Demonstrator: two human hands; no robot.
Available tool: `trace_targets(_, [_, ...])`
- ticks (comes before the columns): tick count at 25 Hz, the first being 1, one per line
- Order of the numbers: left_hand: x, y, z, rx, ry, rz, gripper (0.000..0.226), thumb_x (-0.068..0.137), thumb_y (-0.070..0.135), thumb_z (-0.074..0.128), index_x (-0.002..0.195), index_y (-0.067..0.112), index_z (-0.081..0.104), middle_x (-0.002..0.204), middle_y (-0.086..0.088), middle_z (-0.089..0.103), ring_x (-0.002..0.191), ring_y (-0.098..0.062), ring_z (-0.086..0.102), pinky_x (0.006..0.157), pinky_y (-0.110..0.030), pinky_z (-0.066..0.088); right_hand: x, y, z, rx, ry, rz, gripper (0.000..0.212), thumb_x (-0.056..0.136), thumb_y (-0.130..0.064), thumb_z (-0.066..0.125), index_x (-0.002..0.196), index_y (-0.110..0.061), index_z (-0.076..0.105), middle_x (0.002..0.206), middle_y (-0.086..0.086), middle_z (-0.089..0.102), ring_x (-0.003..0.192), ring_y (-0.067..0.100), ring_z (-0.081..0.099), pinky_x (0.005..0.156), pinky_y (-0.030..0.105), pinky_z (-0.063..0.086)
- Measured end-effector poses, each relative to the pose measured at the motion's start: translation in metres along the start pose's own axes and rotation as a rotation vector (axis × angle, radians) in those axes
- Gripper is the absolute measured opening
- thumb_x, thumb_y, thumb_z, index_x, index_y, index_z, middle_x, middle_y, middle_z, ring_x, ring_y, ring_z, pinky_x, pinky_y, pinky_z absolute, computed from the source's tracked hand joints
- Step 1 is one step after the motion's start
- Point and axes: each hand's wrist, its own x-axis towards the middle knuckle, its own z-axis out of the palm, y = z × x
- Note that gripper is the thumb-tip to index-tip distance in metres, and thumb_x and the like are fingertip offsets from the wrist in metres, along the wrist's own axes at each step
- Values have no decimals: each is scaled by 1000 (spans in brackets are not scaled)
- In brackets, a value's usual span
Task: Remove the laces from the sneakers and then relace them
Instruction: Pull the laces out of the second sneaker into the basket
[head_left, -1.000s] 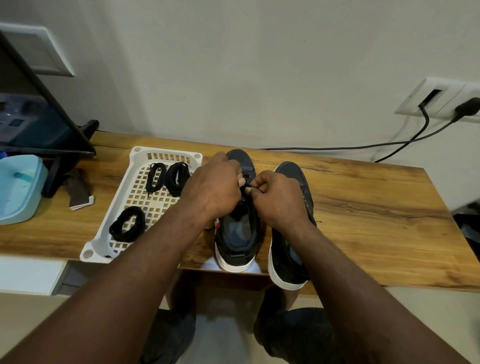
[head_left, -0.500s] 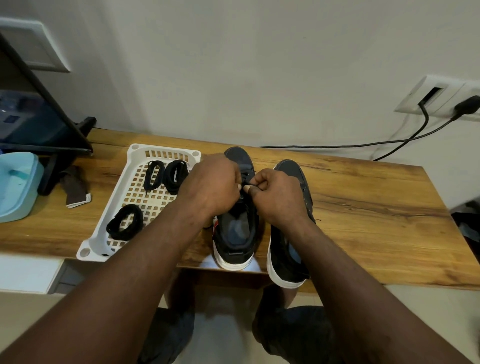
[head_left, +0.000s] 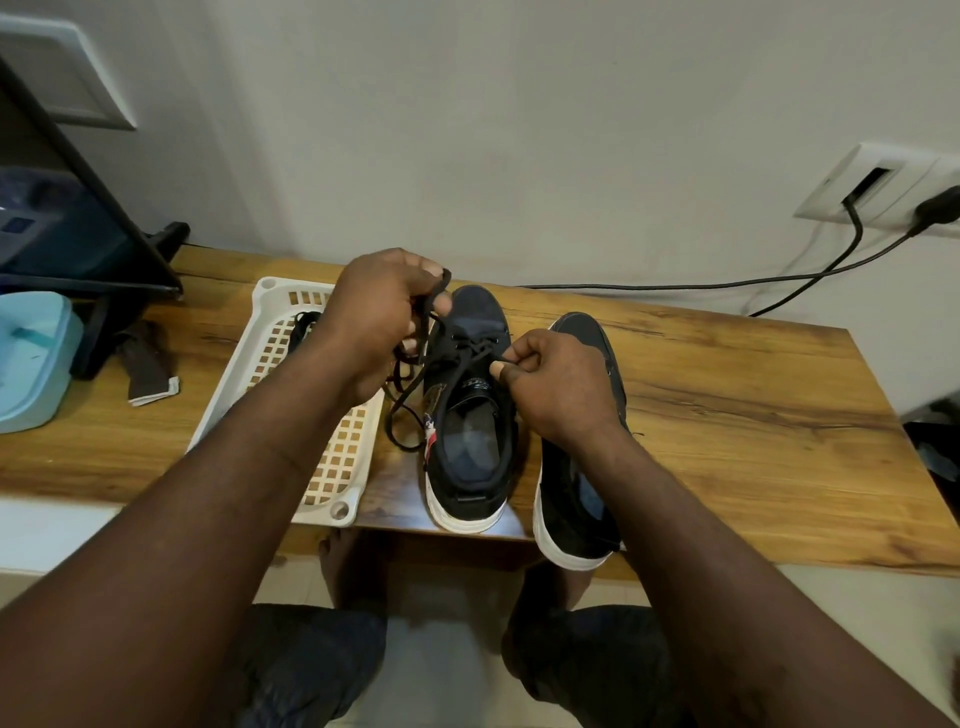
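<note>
Black cord lace (head_left: 422, 322) on canvas sneaker (head_left: 479, 312), left grip (head_left: 379, 322) and right grip (head_left: 556, 384) tight around it.

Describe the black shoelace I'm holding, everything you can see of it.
The black lace is a thin cord, threaded through the front eyelets of the sneaker nearer the basket and crossing once behind the toe. The left hand grips a bunch of it raised above the toe; slack loops hang to the table beside the shoe. The right hand pinches its other part over the tongue.
</note>
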Motion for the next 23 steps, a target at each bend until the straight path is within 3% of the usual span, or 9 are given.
trace_targets(3, [6, -8, -7, 526, 81, 109, 15, 96, 13, 53, 88, 16, 66, 83, 3, 66, 74, -22, 61, 65, -34, 47, -1, -2, -2, 7, 8, 4, 9, 91, -33, 78, 96, -28, 73, 80, -12, 71, 80, 9, 68, 76, 32, 57])
trace_targets(5, [5, -18, -7, 756, -3, 148, 16, 95, 17, 57, 90, 24, 70, 91, 6, 69, 88, -19, 65, 72, -34, 50, -3, -4, -3, 16, -2, -14, 16, 93, -29, 75, 108, -31, 69, 79, -15, 68, 78, 3, 64, 68, 25, 50])
trace_targets(8, [4, -27, -5, 995, -60, 200, 14, 89, 44, 65, 79, 36, 69, 101, 12, 64, 116, -24, 56, 94, -45, 47, -5, -5, -2, 4, -18, -61, 23, 95, -25, 71, 116, -35, 68, 84, -13, 68, 72, 1, 61, 60, 18, 40])
trace_targets(10, [1, -29, 1, 1141, -36, 182, 29, 81, 67, 69, 81, 38, 69, 111, 12, 54, 125, -21, 39, 97, -49, 43, -5, -6, 0, 1, -19, -99, 27, 96, -21, 68, 119, -35, 70, 93, -11, 69, 76, 5, 61, 62, 17, 40])
trace_targets(12, [-3, -28, 8, 1241, 1, 172, 33, 81, 67, 72, 85, 34, 71, 106, 10, 57, 120, -19, 39, 93, -48, 47, -6, -7, 3, -35, -19, -159, 32, 97, -17, 64, 123, -34, 72, 106, -6, 71, 94, 12, 64, 77, 25, 50])
trace_targets(14, [-2, -27, 10, 1211, 31, 192, 22, 86, 50, 72, 80, 28, 74, 88, 5, 68, 105, -18, 58, 81, -41, 52, -9, -9, 6, -123, -29, -214, 35, 99, -15, 58, 125, -33, 72, 117, -1, 67, 106, 19, 62, 90, 34, 53])
trace_targets(16, [0, -27, 8, 1147, 37, 158, 15, 89, 32, 70, 79, 23, 78, 80, 0, 72, 85, -22, 68, 70, -34, 52, -11, -11, 8, -179, -32, -238, 32, 100, -15, 54, 121, -33, 70, 116, -1, 60, 103, 22, 60, 85, 36, 52])
trace_targets(20, [1, -26, 2, 1022, 34, 57, 12, 90, 24, 76, 78, 22, 76, 82, 0, 73, 81, -19, 68, 63, -28, 47, -10, -10, 9, -138, -14, -235, 18, 93, -13, 60, 102, -28, 60, 113, -3, 47, 94, 21, 57, 69, 30, 45])
trace_targets(23, [4, -28, -2, 899, -6, 11, 11, 89, 26, 80, 80, 21, 78, 78, -1, 75, 75, -19, 73, 71, -36, 62, -8, -7, 14, -137, 21, -245, 22, 85, -25, 75, 95, -26, 56, 113, -4, 46, 102, 19, 52, 74, 28, 44])
